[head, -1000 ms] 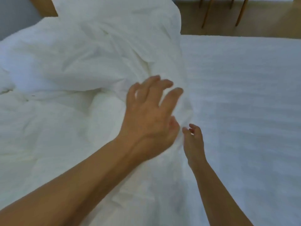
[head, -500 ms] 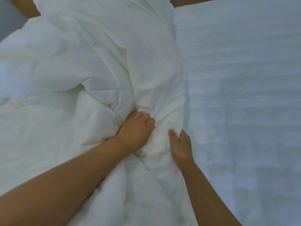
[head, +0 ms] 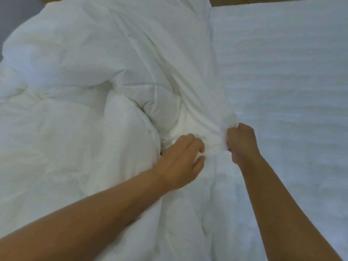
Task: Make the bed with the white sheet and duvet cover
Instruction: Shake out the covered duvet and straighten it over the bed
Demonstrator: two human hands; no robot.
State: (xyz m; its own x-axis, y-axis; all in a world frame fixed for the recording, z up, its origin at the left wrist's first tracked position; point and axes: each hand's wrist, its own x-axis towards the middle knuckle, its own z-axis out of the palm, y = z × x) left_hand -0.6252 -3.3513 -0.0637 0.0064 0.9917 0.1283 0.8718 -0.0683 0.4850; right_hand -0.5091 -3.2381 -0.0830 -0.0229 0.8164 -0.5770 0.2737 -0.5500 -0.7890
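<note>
A bunched white duvet [head: 90, 76] lies heaped over the left half of the bed, partly inside a thin white duvet cover [head: 188, 76] that folds over it. A flat white striped sheet [head: 286, 87] covers the right half. My left hand [head: 180, 161] grips a fold of the cover near the middle, fingers curled into the cloth. Just to its right, my right hand [head: 242, 142] is fisted round a gathered edge of the same cover, where it meets the sheet. Both fingertips are buried in fabric.
A strip of wooden floor [head: 226, 1] shows past the far edge of the bed. A grey wall [head: 11, 17] stands at the upper left. The bed fills the remaining view.
My left hand dropped from the air onto the cover and grips it. My right hand closed on the cover's edge and pulled it to the right, apart from the left.
</note>
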